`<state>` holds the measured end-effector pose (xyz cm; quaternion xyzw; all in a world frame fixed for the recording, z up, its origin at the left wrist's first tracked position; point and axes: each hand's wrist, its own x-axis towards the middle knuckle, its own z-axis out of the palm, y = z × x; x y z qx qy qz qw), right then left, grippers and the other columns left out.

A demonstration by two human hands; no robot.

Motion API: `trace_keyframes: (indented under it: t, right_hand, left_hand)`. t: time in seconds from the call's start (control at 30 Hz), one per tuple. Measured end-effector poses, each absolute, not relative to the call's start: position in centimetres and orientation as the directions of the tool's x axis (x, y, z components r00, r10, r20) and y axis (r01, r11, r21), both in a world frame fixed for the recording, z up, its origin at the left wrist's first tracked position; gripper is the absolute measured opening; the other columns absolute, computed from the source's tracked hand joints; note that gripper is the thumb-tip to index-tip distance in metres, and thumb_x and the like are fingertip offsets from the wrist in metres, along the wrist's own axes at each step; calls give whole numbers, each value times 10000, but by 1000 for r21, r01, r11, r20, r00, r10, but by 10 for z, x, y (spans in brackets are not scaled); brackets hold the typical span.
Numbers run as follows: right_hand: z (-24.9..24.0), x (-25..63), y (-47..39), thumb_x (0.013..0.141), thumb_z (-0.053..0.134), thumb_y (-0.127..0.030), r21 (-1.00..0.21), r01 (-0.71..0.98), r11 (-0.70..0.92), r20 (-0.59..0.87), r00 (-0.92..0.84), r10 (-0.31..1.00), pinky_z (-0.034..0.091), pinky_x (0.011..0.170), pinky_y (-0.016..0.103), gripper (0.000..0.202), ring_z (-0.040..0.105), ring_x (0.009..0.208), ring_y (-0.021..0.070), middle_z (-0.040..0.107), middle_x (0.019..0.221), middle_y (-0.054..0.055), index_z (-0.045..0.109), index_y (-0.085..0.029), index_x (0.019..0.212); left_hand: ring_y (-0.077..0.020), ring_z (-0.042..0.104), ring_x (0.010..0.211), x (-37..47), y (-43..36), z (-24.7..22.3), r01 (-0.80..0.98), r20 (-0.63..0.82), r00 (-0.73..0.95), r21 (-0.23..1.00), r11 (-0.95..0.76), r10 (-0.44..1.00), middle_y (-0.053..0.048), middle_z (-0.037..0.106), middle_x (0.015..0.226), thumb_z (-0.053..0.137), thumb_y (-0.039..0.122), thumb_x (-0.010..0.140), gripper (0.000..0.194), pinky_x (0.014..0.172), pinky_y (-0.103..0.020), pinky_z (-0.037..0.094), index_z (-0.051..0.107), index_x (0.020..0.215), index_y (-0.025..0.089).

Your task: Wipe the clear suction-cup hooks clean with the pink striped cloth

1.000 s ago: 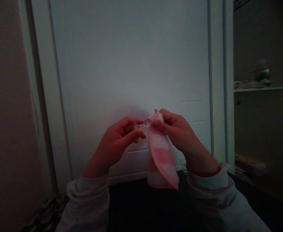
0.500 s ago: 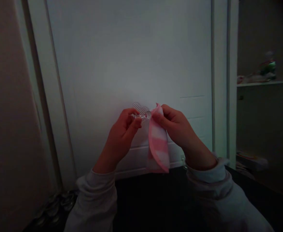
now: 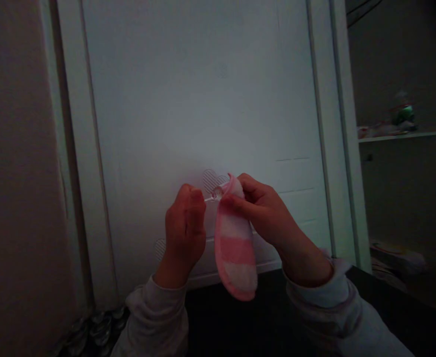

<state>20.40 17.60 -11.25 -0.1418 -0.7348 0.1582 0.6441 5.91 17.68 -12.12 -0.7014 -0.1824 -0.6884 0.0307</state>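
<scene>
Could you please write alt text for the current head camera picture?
A person's right hand pinches a pink-and-white striped cloth by its top, while the left hand grips one end of a clear piece at the cloth's edge. Behind them is a white door.

Pink-white striped cloth (image 3: 236, 250), nearly vertical; clear object (image 3: 217, 193) at its top

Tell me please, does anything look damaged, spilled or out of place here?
Nothing stands out: the striped cloth hangs from the right hand, and the left hand grips the clear piece. Dim light may hide small damage.
</scene>
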Motion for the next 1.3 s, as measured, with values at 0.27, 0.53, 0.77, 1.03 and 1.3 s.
trace_keyframes:
  t: [0.27,0.53,0.77,1.03,1.3]
  right_hand:
    - [-114,210,178,775,610,-134,-187,132,973,963,-172,208,374,690,270,65,485,775,142,487,766,-8,635,-187,747]
    - [-115,219,177,793,625,-125,-65,237,969,968,-222,119,413,720,275,137,504,817,157,509,802,7,703,-232,824]
    - [-116,224,191,768,644,-175,-217,164,962,954,-175,245,393,691,280,65,515,774,152,556,801,4,690,-209,798]
    - [-126,233,209,746,658,-269,-439,-3,898,896,-79,438,355,580,235,83,477,677,119,512,743,-23,657,-186,751]
    - [-127,228,200,711,691,-415,-609,-112,785,790,-172,589,297,480,214,247,414,534,91,482,645,-45,609,-184,741]
  left_hand:
    - [-57,243,379,67,162,-107,-278,721,11,667,-691,692,90,266,461,420,452,893,421,366,-181,226,383,556,201]
    - [-44,217,280,62,159,-102,-313,487,265,860,-403,832,78,255,291,313,501,913,582,343,-184,210,336,421,192]
    - [-74,346,371,61,172,-115,37,683,156,718,-696,713,44,388,378,312,636,863,603,405,-207,284,446,489,183]
    - [-129,558,744,54,181,-124,298,913,189,298,-907,362,-9,594,892,686,268,750,341,623,-225,474,599,1078,224]
    - [-154,636,849,39,169,-121,594,935,354,-198,-780,32,-36,699,1010,624,197,821,301,805,-273,497,635,1119,232]
